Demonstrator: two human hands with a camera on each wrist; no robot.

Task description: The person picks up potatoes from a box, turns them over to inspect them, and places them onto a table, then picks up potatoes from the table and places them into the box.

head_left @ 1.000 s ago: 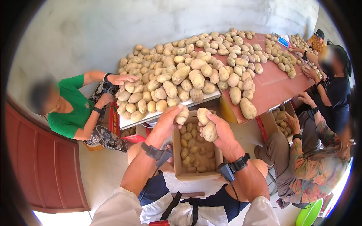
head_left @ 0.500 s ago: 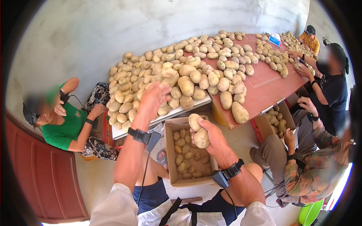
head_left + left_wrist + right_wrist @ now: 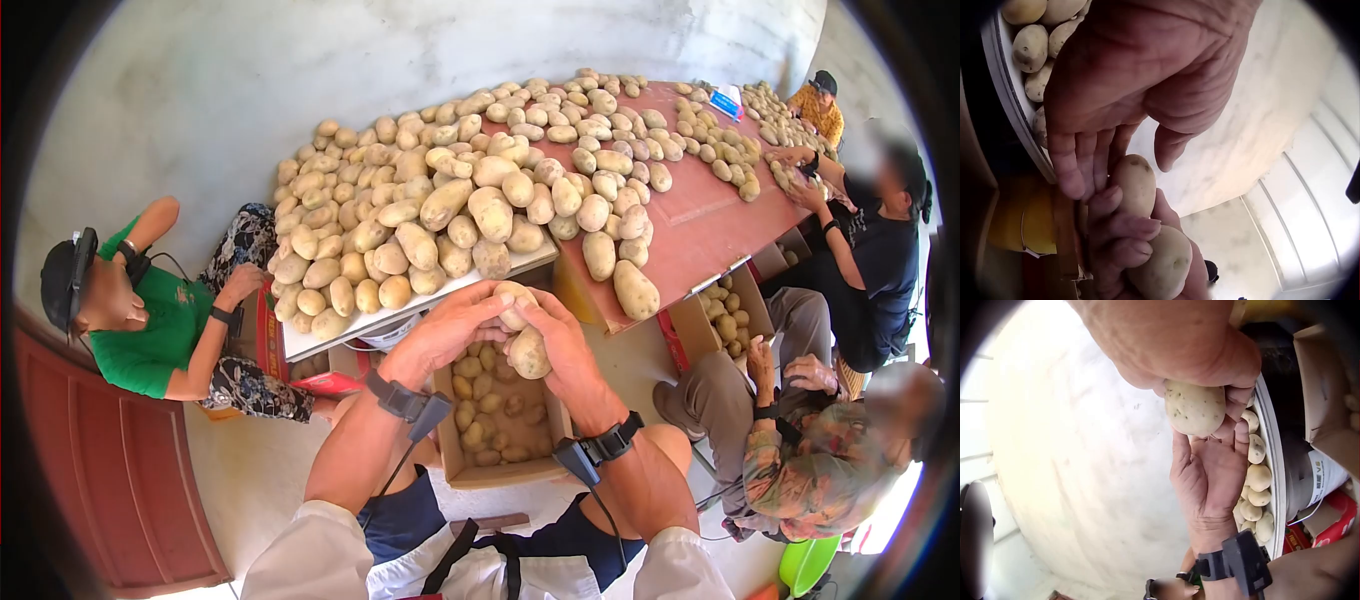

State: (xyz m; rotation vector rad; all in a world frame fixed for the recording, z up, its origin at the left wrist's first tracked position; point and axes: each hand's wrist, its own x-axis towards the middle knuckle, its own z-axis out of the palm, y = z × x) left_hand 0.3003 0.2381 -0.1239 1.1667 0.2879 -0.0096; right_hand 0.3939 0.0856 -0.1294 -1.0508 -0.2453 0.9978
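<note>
My right hand (image 3: 572,350) grips two potatoes at once, an upper one (image 3: 517,305) and a lower one (image 3: 529,354), above an open cardboard box (image 3: 505,474). My left hand (image 3: 452,332) comes up to it from the left. In the left wrist view its thumb stands apart and its fingertips reach the upper potato (image 3: 1137,187), while the right hand's fingers wrap both. The right wrist view shows the left palm turned up under a spotted potato (image 3: 1195,409). More potatoes (image 3: 482,405) lie inside the box.
A big heap of potatoes (image 3: 400,215) covers the white tabletop ahead, spreading onto a reddish-brown board (image 3: 715,235). One person in green (image 3: 150,330) sits left; others, including one in a camouflage-pattern top (image 3: 810,470), sit right beside another potato box (image 3: 695,330). A bucket (image 3: 1316,478) stands under the table.
My left hand held a potato, went out over the heap, and is now back at the right hand without it. My right hand keeps its two potatoes. The seated person in green leans back leftward.
</note>
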